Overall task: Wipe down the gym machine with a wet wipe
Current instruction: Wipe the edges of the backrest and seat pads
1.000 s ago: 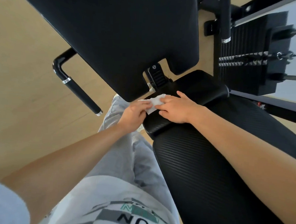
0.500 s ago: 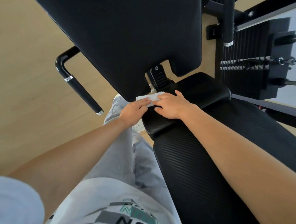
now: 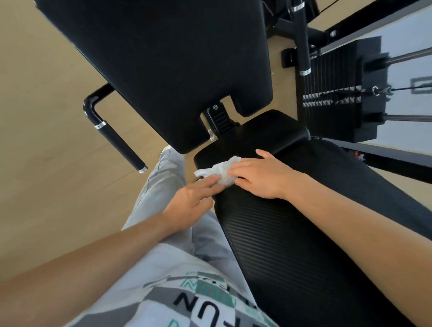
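Both hands meet on a wet wipe (image 3: 222, 172) at the seat of the black gym machine (image 3: 313, 257).
The crumpled white wipe lies at the near edge of the smooth seat pad (image 3: 259, 135), where it borders the ribbed pad (image 3: 294, 231). The right hand (image 3: 259, 176) lies flat over it, fingers extended and pressing, thumb spread wide. The left hand (image 3: 190, 199) reaches in from beside the pad, fingers straight, fingertips touching the wipe's lower edge. The back pad (image 3: 153, 58) rises behind, with a handle (image 3: 117, 139) at the left above the tan floor (image 3: 33, 152) and a weight stack (image 3: 340, 100) at the right.
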Available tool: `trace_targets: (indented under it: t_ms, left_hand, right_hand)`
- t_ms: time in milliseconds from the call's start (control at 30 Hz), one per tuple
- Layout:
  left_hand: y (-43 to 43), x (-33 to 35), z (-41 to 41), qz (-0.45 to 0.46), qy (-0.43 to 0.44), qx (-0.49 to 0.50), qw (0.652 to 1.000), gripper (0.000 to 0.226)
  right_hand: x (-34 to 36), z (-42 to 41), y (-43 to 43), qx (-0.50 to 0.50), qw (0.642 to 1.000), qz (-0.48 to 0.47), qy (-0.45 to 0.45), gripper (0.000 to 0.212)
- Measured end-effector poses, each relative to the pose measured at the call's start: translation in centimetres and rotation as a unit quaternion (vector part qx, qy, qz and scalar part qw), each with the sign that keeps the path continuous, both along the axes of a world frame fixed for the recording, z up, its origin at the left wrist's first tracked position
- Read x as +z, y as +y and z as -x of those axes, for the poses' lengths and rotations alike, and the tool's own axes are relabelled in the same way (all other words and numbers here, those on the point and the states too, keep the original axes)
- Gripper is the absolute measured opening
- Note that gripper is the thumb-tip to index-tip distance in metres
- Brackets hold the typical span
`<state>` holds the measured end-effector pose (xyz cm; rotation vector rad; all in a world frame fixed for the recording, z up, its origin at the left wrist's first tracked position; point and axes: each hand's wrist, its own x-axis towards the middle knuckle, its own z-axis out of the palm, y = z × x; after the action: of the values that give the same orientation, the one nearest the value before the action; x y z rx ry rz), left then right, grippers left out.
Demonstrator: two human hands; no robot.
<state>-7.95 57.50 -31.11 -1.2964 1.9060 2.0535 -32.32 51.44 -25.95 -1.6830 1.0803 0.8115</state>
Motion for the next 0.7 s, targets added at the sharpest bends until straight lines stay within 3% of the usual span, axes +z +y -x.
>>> trace_targets:
  t_ms: [200, 400, 700]
  left_hand:
    - [-4.9, -2.6, 7.2, -0.007, -0.002, -0.059, 0.998, 0.063]
    - [-10.8, -4.5, 14.1, -0.011, 0.0, -0.143, 0.99, 0.064]
    - [-10.4, -3.0, 14.2, -0.001, 0.02, -0.156, 0.987, 0.055]
  right_hand:
    - [-0.8, 4.4, -1.2, 0.005, 0.99, 0.087, 0.115, 0.048]
    - [-2.5, 7.8, -3.6, -0.013, 0.97, 0.076, 0.232, 0.053]
    - [-1.1, 9.2, -3.0, -0.052, 0.973, 0.095, 0.205, 0.044]
